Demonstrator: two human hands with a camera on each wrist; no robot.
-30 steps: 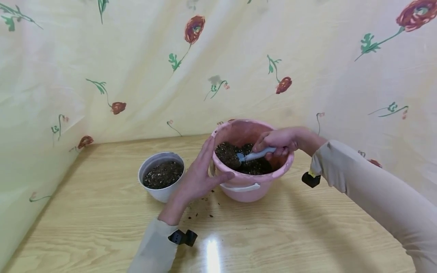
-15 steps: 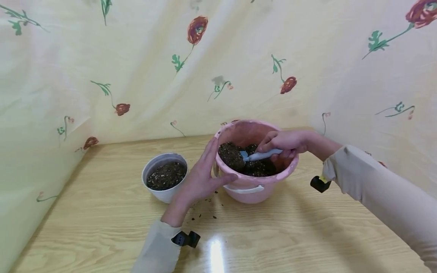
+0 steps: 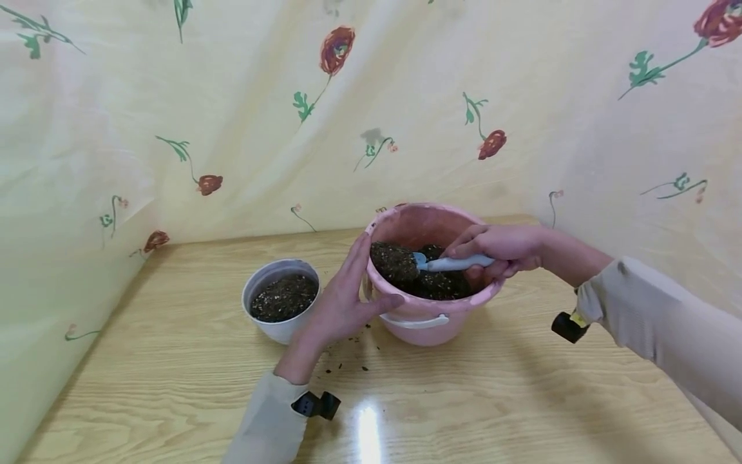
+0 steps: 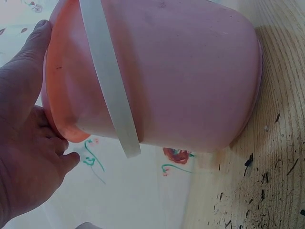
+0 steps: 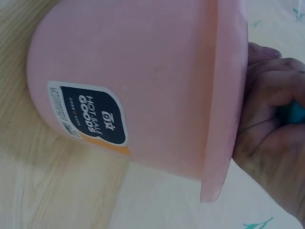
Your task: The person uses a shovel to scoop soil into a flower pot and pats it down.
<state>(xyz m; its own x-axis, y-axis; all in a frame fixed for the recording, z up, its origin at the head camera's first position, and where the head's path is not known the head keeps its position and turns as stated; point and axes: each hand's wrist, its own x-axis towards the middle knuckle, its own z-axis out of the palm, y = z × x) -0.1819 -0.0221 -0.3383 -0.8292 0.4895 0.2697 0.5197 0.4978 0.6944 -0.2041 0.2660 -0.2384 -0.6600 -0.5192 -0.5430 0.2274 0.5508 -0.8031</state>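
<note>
Your right hand wraps a trowel inside the pink bucket; your left hand lies spread along the rim from nine o'clock to seven, fingers extended, thumb apart.
The bucket stands on a wood-grained tabletop, with a white pot of soil near it at nine o'clock, while flower-printed cloth hangs around you from nine o'clock to three. Only the head view looks down onto the dark potting mix heaped over the trowel's tip. Your left wrist view brings close the white bail and scattered crumbs; your right wrist view alone shows a label reading "HOT SALE GOODS".
</note>
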